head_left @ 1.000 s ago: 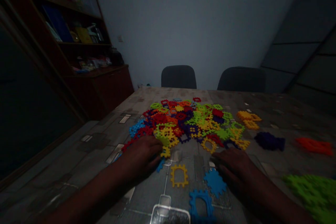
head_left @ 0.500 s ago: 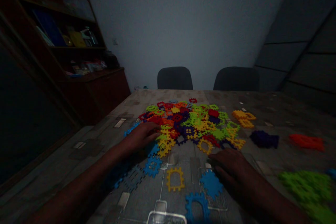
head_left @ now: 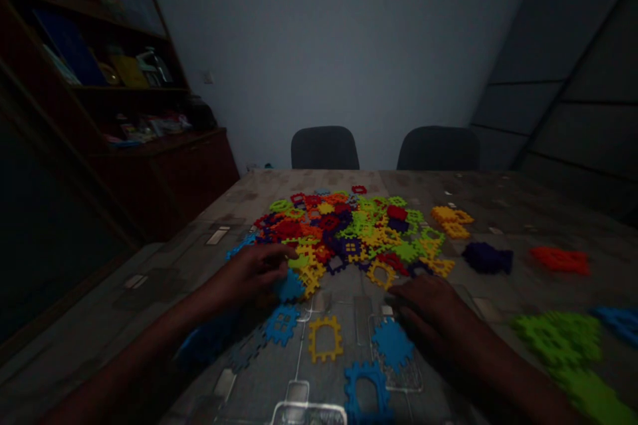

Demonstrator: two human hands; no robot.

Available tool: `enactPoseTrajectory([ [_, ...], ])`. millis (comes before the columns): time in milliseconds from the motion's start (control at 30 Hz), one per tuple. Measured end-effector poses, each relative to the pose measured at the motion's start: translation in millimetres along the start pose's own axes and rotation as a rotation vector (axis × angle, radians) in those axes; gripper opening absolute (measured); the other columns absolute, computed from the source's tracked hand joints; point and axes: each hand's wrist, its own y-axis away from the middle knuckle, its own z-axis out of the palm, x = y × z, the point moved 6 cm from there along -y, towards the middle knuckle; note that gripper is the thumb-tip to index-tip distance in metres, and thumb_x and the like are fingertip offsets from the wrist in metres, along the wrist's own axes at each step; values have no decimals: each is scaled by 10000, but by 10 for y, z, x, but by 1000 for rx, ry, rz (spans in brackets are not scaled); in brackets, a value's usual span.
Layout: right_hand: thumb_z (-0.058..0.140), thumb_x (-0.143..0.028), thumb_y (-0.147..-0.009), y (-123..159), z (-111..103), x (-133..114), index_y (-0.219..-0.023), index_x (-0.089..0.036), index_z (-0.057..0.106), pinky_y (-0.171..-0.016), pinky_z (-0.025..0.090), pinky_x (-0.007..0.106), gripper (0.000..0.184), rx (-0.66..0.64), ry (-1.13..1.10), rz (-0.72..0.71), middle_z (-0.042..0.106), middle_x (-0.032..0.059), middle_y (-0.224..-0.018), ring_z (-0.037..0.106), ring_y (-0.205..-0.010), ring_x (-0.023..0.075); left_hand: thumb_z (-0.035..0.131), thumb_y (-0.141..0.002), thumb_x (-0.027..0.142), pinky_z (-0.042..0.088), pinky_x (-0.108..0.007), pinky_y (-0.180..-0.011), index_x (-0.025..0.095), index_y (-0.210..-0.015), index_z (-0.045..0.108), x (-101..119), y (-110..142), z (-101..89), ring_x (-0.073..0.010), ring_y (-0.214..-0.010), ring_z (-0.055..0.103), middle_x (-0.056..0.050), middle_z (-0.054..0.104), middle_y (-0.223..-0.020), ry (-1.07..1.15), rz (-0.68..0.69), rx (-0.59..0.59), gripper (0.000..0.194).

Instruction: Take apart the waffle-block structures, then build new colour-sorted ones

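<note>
My left hand (head_left: 259, 272) is over the left front edge of a heap of notched plastic building tiles (head_left: 349, 229). Its thumb and fingers are apart, beside a lime tile (head_left: 299, 262) and a plain blue tile (head_left: 289, 287). Dim light hides whether it touches either. Low over the table, my right hand (head_left: 428, 309) has its fingers stretched out, with no tile visible in it. It is nearest a solid blue tile (head_left: 393, 343). Between my forearms lie a yellow frame tile (head_left: 325, 320), a blue window tile (head_left: 282, 324) and a blue arch tile (head_left: 367, 372).
Sorted groups lie to the right: yellow tiles (head_left: 451, 216), a dark purple stack (head_left: 487, 257), orange tiles (head_left: 559, 259), lime tiles (head_left: 561, 339) and blue tiles (head_left: 618, 322). Two chairs (head_left: 325, 148) stand behind the patterned table (head_left: 169, 272). A shelf unit (head_left: 187, 166) is at left.
My left hand has drawn back slightly toward me from the heap, thumb and fingers apart. The right hand stays nearly in place. The whole view has shifted a little.
</note>
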Motion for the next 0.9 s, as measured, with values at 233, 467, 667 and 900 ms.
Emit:
enactPoseTrajectory([
  [233,491,-224,-945,-4,-183,250,-1165,-190,738,-852,569,457,332,120,64,191,771,140,-1090,722,-971,300,628,-834,240,486,-239,-658,167,-1186,631,599,-446,650,-134,-697,600,9,645,-821,410,12,-220,359],
  [467,497,-215,-952,35,-331,322,-1125,-201,735,-861,572,481,295,184,-10,203,768,133,-1089,719,-971,296,633,-786,67,495,-259,-692,169,-1155,684,916,-721,1363,-173,-766,629,-11,691,-855,251,62,-246,386],
  [667,606,-225,-913,117,-221,92,-1387,-249,593,-1079,446,539,474,-75,-176,72,635,124,-1374,558,-1285,314,564,-923,167,493,-412,-945,217,-1243,660,940,-239,1084,-257,-1040,645,-77,714,-1153,-27,114,-91,338],
  [900,686,-164,-813,72,-49,-169,-1356,-187,575,-1117,373,523,554,-326,-246,76,605,131,-1357,506,-1269,316,755,-882,466,502,-417,-933,250,-1446,395,859,481,1426,-298,-1098,624,-114,647,-1316,-241,475,-7,703],
])
